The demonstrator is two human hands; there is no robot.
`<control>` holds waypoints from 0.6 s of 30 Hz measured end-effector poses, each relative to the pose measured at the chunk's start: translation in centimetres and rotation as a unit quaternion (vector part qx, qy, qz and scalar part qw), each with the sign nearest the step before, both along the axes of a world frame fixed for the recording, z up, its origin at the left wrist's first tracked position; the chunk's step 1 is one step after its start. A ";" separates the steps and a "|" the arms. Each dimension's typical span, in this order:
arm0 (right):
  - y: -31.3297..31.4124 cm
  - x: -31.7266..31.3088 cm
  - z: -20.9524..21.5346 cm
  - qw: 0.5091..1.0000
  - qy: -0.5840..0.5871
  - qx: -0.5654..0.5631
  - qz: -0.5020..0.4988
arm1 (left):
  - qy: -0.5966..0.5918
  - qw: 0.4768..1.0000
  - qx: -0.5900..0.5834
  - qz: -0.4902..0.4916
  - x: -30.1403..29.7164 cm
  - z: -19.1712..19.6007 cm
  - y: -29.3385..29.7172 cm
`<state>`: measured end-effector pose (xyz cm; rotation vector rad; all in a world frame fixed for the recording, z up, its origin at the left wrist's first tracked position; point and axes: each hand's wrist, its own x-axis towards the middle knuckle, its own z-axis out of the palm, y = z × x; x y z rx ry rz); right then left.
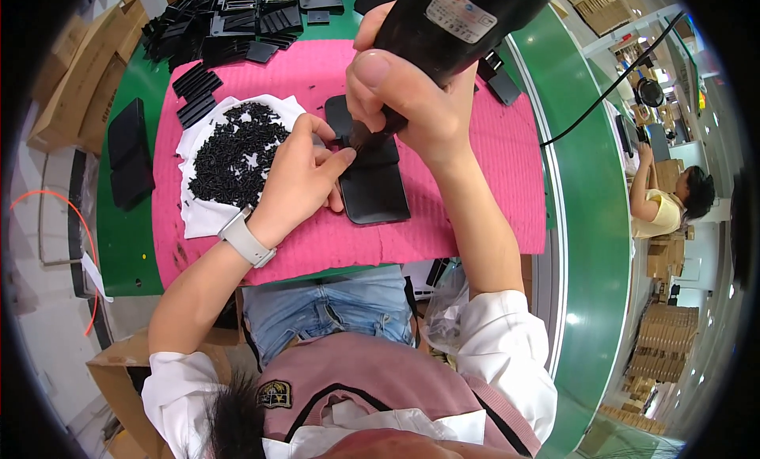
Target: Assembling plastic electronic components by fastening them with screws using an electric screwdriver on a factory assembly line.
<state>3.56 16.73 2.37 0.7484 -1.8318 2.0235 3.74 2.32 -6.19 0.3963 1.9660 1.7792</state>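
Observation:
My right hand (423, 111) is wrapped round a black electric screwdriver (412, 43), held upright with its tip pointing down. Under the tip lies a black plastic case (376, 194) made of two flat rounded halves joined across the middle. My left hand (297, 182) is closed at the case's left edge, with thumb and forefinger close to the screwdriver's tip. Whether a small part sits between those fingertips is hidden. Beside the left hand, a heap of small black pins or screws (229, 162) lies on a white cloth (198, 221).
A pink ribbed mat (491, 198) covers the green table (123, 257). Stacked black plastic parts (237, 24) crowd the far left. Another black case (129, 154) lies at the left edge. A black cable (590, 111) hangs on the right. Farther right, a person (661, 202) sits working.

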 end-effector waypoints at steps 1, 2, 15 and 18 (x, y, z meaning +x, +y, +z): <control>0.1 -0.1 0.0 1.000 0.000 0.001 0.007 | 0.008 1.000 -0.001 0.000 0.0 0.0 0.0; 0.1 -0.1 -0.1 1.000 0.000 0.001 0.015 | 0.008 1.000 -0.002 -0.001 0.0 0.0 0.0; 0.2 -0.3 -0.1 1.000 -0.017 -0.019 -0.008 | -0.006 1.000 0.006 0.006 0.0 0.0 0.2; 0.1 -0.6 -0.4 1.000 0.012 -0.008 -0.011 | -0.009 1.000 0.003 0.008 0.1 0.1 0.2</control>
